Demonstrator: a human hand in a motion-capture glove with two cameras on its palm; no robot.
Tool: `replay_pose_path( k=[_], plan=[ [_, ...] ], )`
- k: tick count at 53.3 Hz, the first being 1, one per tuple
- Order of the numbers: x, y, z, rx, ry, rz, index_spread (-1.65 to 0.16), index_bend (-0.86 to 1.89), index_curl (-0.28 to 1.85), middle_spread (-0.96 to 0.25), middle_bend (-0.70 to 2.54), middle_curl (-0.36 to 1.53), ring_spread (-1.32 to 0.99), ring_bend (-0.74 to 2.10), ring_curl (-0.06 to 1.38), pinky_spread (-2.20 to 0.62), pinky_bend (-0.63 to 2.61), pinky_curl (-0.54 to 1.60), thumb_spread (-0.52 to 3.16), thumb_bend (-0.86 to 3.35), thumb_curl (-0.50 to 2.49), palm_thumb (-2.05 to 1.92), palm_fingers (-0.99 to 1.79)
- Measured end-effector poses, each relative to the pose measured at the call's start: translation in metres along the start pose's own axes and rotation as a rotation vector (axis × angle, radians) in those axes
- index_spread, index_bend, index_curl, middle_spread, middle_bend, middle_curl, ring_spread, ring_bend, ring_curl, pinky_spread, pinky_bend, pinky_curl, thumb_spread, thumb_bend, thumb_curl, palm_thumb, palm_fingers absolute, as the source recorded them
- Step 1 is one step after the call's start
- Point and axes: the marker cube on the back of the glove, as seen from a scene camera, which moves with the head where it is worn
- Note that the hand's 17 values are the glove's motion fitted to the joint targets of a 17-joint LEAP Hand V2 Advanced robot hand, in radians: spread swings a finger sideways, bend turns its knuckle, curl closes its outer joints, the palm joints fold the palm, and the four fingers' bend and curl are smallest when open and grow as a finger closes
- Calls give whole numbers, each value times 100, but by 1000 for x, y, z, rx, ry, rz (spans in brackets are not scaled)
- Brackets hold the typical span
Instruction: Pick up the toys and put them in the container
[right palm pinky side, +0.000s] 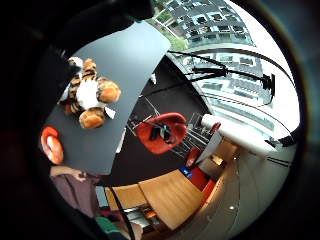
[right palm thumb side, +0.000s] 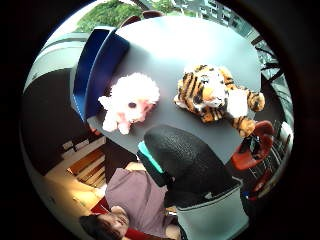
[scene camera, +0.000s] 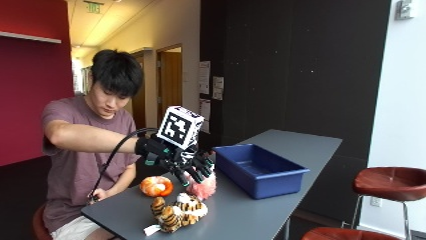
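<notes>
Tiger toy (scene camera: 176, 214): striped orange/blk, white belly, lying on table (scene camera: 266, 210).

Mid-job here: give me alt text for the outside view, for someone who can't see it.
A seated person's gloved right hand hovers, fingers spread downward, over a pink plush toy on a grey table. A tiger plush and an orange plush lie nearby; the blue container beside them looks empty.

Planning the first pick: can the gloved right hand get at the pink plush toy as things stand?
Probably yes. The gloved right hand hovers above the pink plush toy, which lies bare on the grey table with nothing covering it; the tiger toy lies apart.
</notes>
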Motion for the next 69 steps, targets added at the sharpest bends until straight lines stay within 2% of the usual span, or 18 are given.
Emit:
replay_pose_path(
  k=[5,11,20,30,38,45,49,59,64,69],
  plan=[
    [2,-6,7,-9,-32,0,-13,-3,-1,1,15,5,-1,33,7,2,75,20,66,-5,3,-8,-15],
    [3,-16,25,-48,-70,-11,-17,1,1,1,16,10,-2,38,11,2,84,26,86,-6,7,-9,-21],
    [2,-25,59,-125,-84,-42,-18,3,3,2,15,15,0,39,15,3,89,29,98,-6,11,-9,-26],
    [-14,-35,103,-107,-22,-111,-18,3,5,5,15,18,1,39,18,4,90,31,102,-5,16,-5,-29],
    [-18,-37,116,-16,-40,-137,-17,5,6,6,21,22,1,51,22,4,96,33,103,-1,21,1,-6],
    [-15,-37,126,157,-58,-107,-18,4,5,2,36,28,-4,68,25,-1,102,34,108,3,26,14,11],
    [-13,-39,128,229,-142,-95,-19,-1,0,-8,56,35,-16,95,31,-14,104,33,111,5,28,19,43],
    [-11,-40,128,354,-244,-35,-20,15,1,-21,78,47,-32,143,50,-31,114,40,111,12,38,41,82],
    [-11,-40,125,339,-290,-2,-20,18,2,-26,85,52,-35,147,54,-35,118,44,100,14,45,50,84],
    [-10,-38,123,192,-399,55,-23,30,4,-30,95,58,-36,147,56,-37,121,46,85,13,52,56,107]
  ],
)
